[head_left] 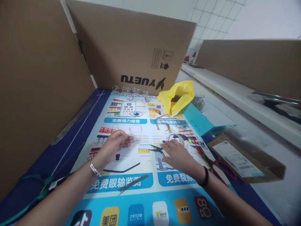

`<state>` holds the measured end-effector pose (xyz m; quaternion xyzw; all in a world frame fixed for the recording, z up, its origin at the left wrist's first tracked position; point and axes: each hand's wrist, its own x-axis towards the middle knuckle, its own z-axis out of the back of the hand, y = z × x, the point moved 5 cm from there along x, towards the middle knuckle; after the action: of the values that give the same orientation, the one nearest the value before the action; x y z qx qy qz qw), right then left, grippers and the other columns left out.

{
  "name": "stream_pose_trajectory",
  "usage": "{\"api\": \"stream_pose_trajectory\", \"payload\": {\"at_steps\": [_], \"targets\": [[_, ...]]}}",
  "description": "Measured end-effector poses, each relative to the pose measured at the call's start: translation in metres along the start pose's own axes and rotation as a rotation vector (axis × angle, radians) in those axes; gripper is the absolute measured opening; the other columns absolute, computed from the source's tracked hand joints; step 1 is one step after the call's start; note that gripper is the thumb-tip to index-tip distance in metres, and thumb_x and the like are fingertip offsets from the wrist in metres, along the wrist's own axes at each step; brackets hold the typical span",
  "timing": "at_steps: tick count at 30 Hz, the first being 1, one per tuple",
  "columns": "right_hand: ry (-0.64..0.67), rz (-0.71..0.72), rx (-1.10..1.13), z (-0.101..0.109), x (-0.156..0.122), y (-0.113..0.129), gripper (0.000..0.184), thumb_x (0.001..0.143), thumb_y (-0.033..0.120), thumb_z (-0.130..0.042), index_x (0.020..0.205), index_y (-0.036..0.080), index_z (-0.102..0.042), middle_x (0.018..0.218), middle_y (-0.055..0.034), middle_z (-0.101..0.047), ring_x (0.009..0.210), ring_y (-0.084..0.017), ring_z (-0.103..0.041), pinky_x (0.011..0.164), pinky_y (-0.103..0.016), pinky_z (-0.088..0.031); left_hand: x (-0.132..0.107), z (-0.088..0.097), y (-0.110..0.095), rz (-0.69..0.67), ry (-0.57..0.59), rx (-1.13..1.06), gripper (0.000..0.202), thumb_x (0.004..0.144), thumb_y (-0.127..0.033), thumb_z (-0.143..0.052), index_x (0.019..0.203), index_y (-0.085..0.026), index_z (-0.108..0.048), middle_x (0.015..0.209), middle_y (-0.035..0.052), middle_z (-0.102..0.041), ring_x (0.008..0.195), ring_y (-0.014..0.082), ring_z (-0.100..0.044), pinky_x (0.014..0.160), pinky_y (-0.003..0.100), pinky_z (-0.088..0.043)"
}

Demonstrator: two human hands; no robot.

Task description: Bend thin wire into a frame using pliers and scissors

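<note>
The left hand is partly curled, thumb close to the fingers; whether it pinches a fine wire cannot be told. The right hand is closed on the handles of the pliers; the jaws point left, slightly apart. The hands are apart above the printed sheet, which shows between them. A wire coil lies just beyond the left hand; a wire bundle lies nearer the wearer. Cardboard panels bound the left and rear; red-handled scissors lie beside the right forearm.
</note>
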<state>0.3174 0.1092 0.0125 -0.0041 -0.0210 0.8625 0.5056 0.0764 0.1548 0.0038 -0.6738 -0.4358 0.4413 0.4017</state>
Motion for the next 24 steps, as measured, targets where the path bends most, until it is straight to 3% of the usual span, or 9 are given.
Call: {"api": "stream_pose_trajectory", "payload": {"at_steps": [3,7,12,15,19,24], "targets": [[-0.07,-0.004,-0.105,-0.005,0.0,0.011,0.029,0.08,0.026,-0.053,0.106,0.014,-0.057,0.095,-0.0121,-0.058,0.094,-0.027,-0.047,0.08,-0.04,-0.035,-0.001,-0.002,0.0,0.004,0.013,-0.019,0.024,0.073,-0.035,-0.065,0.075,-0.017,-0.05,0.08,0.0053,-0.068,0.074,0.0169,-0.066,0.07,0.03,-0.048],[-0.103,0.043,-0.189,-0.013,0.001,0.018,0.017,0.081,0.015,-0.046,0.093,0.013,-0.059,0.083,-0.0116,-0.057,0.084,-0.025,-0.049,0.074,-0.037,-0.036,-0.002,-0.003,-0.003,-0.017,0.027,-0.022,0.023,0.076,-0.034,-0.062,0.075,-0.017,-0.048,0.082,0.0061,-0.069,0.075,0.0174,-0.067,0.069,0.03,-0.049],[-0.163,-0.052,-0.201,-0.014,0.007,0.005,0.027,0.083,0.005,-0.036,0.098,0.013,-0.057,0.087,-0.0108,-0.057,0.071,-0.019,-0.052,0.059,-0.029,-0.037,0.002,-0.013,-0.016,-0.029,0.067,-0.07,0.02,0.074,-0.026,-0.063,0.072,-0.016,-0.046,0.087,0.0085,-0.069,0.08,0.0186,-0.067,0.073,0.031,-0.048],[-0.127,-0.125,-0.148,-0.006,0.013,0.004,0.027,0.086,0.011,-0.034,0.1,0.016,-0.056,0.088,-0.0083,-0.056,0.068,-0.017,-0.054,0.051,-0.026,-0.034,0.008,-0.022,-0.03,-0.064,0.066,-0.103,0.018,0.074,-0.023,-0.062,0.072,-0.017,-0.045,0.083,0.008,-0.069,0.078,0.0192,-0.067,0.072,0.032,-0.049],[-0.077,-0.132,-0.01,0.0,0.021,0.01,0.023,0.082,0.022,-0.045,0.103,0.018,-0.054,0.095,-0.0079,-0.054,0.084,-0.02,-0.054,0.061,-0.027,-0.04,0.021,-0.031,-0.045,-0.125,0.034,-0.152,0.017,0.074,-0.023,-0.061,0.071,-0.017,-0.045,0.076,0.005,-0.067,0.072,0.0184,-0.067,0.069,0.032,-0.049],[-0.086,-0.133,0.033,-0.017,0.028,0.005,0.04,0.076,0.017,-0.049,0.116,0.014,-0.049,0.104,-0.0114,-0.052,0.094,-0.023,-0.05,0.076,-0.031,-0.043,0.042,-0.028,-0.05,-0.169,0.005,-0.211,0.014,0.076,-0.021,-0.057,0.07,-0.016,-0.045,0.069,0.0008,-0.062,0.057,0.0113,-0.061,0.062,0.027,-0.048]]}}
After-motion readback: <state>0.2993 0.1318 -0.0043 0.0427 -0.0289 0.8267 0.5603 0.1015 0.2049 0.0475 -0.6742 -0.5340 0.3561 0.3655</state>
